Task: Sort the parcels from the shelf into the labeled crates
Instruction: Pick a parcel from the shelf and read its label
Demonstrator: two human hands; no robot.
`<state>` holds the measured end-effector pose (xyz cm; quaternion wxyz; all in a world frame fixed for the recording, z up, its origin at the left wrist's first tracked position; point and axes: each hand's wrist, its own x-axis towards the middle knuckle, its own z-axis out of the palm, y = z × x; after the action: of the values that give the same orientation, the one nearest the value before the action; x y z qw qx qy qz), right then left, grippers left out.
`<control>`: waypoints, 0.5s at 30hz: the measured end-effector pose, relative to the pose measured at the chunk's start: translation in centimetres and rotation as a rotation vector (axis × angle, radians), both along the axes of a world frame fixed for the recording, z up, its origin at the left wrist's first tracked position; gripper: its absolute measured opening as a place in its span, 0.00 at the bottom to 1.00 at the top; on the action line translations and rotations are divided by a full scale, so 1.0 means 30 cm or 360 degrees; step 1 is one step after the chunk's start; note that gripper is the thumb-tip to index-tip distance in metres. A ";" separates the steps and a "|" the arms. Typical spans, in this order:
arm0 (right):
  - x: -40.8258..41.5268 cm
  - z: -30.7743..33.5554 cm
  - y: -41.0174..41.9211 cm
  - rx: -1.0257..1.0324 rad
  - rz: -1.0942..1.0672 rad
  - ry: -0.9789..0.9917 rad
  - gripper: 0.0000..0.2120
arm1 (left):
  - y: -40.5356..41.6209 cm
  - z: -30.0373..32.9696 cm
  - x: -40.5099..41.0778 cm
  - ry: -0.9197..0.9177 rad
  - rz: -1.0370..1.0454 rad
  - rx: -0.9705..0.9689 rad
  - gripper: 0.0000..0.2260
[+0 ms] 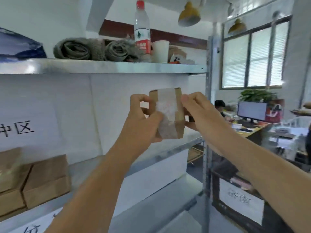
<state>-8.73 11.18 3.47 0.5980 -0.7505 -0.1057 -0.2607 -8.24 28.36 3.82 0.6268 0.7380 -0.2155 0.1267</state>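
A small brown cardboard parcel [168, 113] with a white label strip down its front is held up in the air in front of the metal shelf [168, 148]. My left hand [143, 121] grips its left side, thumb on the front face. My right hand [196, 110] pinches its right edge from the other side. Both forearms reach up from the bottom of the view. Two more brown parcels [45, 180] lie on the middle shelf at the lower left. A dark crate [223, 207] carrying a white paper label stands on the floor at the lower right.
The top shelf [101, 67] carries rolled grey cloths [75, 49], a water bottle [142, 29] and a white cup [160, 51]. A shelf upright [208, 98] stands just right of the parcel. Beyond it are a desk with a monitor [252, 110], a seated person and a window.
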 end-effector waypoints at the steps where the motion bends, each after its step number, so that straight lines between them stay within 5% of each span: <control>1: -0.043 -0.002 -0.065 0.0013 -0.0095 -0.0018 0.11 | -0.077 -0.003 -0.021 -0.0077 -0.0042 0.0063 0.22; 4: -0.180 0.003 -0.276 0.0040 -0.0222 -0.0070 0.23 | -0.298 0.014 -0.094 -0.0193 -0.0171 0.0189 0.33; 10: -0.483 -0.037 -0.662 0.0238 -0.0315 -0.0197 0.10 | -0.695 0.007 -0.320 0.0019 -0.0466 0.0052 0.07; 15: -0.684 -0.140 -0.972 0.0202 -0.0620 -0.0212 0.11 | -1.050 -0.084 -0.505 -0.0136 -0.0448 0.0105 0.06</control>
<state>-29.26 -17.98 -0.73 0.5740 -0.6988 0.0186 -0.4265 -23.40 -3.15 1.30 0.6040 0.7147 -0.3473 0.0616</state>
